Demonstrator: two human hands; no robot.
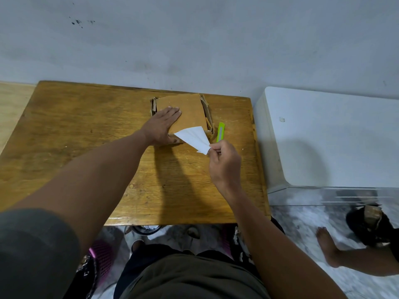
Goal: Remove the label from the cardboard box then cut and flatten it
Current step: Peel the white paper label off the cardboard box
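Closest to the lens, a dark sleeve (32,251) covers the person's left upper arm at the lower left, and the bare forearm runs up and away from it across the wooden surface (75,117). Farther along, the left hand (162,124) lies flat with straight fingers on top of the cardboard box (185,113), pressing on its near left part; this grip is open, palm down. That box sits toward the far edge of the surface, close to the grey wall, its loose flaps showing at both sides. From its near right corner a white label (194,138) lifts away in a fan shape, one end at the cardboard, the other rising toward the right. Next, the right hand (224,165) pinches the free corner of the label between thumb and fingertips, held above the surface, apart from the box. Just beside the box on its right lies a lime-green cutter (220,131), untouched. Beyond the surface's right edge stands a white appliance (323,137).
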